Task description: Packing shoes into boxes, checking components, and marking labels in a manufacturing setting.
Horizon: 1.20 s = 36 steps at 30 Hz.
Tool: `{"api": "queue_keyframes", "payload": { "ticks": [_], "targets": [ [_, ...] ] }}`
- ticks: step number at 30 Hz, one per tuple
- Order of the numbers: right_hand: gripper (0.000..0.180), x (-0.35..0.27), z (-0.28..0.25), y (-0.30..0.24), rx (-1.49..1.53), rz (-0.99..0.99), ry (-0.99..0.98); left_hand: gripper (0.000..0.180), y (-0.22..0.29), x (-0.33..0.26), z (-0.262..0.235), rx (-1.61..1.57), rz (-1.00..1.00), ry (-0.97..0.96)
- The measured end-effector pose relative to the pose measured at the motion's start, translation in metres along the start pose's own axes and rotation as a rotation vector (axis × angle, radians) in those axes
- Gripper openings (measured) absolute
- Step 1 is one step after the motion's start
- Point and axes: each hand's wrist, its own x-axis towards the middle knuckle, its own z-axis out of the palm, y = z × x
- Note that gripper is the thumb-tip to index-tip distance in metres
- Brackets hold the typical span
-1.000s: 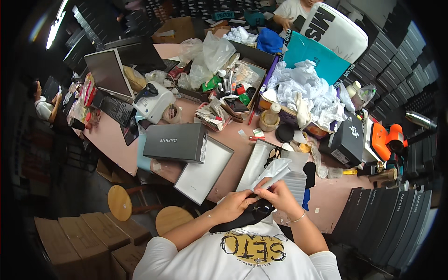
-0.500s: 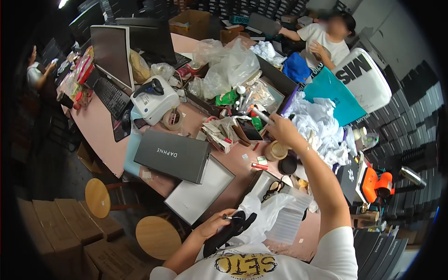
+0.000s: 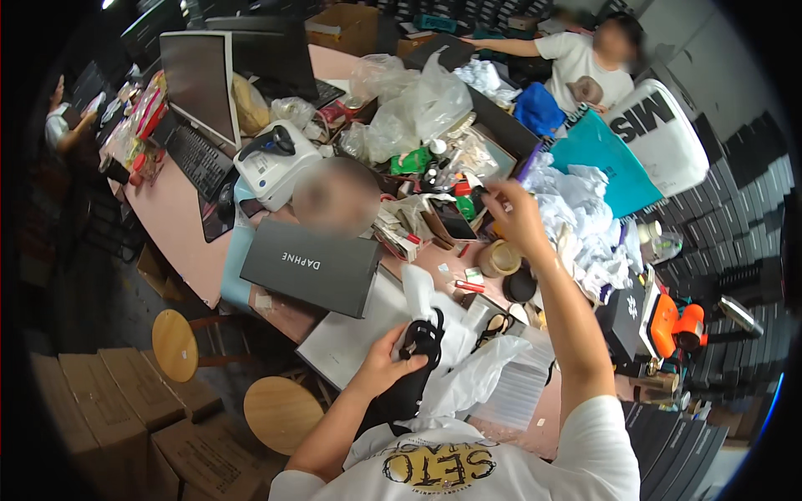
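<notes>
As you stretch across the desk:
Left hand (image 3: 386,361): your fingers grasp 1 black shoe (image 3: 415,357).
Right hand (image 3: 516,219): pinched above clutter; contents unclear.
Progress: shoe unwrapped, white bag (image 3: 468,380) beside fingers.

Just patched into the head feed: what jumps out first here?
The left hand holds a black shoe above white wrapping paper near the table's front edge. The right hand reaches out over the cluttered middle. A closed dark grey box lies to the left, beside a white lid.
</notes>
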Motion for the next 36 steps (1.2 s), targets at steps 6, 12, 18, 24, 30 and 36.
{"api": "queue_keyframes", "payload": {
  "ticks": [6,12,18,24,30,36],
  "targets": [
    [0.028,-0.247,-0.072,-0.056,0.659,0.429,-0.218,0.054,-0.012,0.007,0.055,-0.04,0.124,-0.037],
    [0.055,-0.334,-0.046,-0.109,0.475,0.377,-0.004,0.044,-0.039,-0.012,0.129,-0.093,0.114,-0.156],
    [0.047,-0.387,-0.056,-0.099,0.628,0.479,0.063,0.038,-0.047,-0.027,0.146,0.09,0.065,-0.206],
    [0.043,-0.418,-0.056,-0.098,1.191,0.64,0.212,0.017,-0.034,-0.016,0.072,0.221,0.215,0.356],
    [0.043,-0.404,-0.038,-0.116,1.519,0.793,0.428,0.014,0.039,-0.015,0.014,1.15,0.731,0.284],
    [0.046,-0.379,0.003,-0.138,1.358,0.742,0.412,0.033,0.001,-0.028,0.042,0.834,0.289,-0.163]
  ]
}}
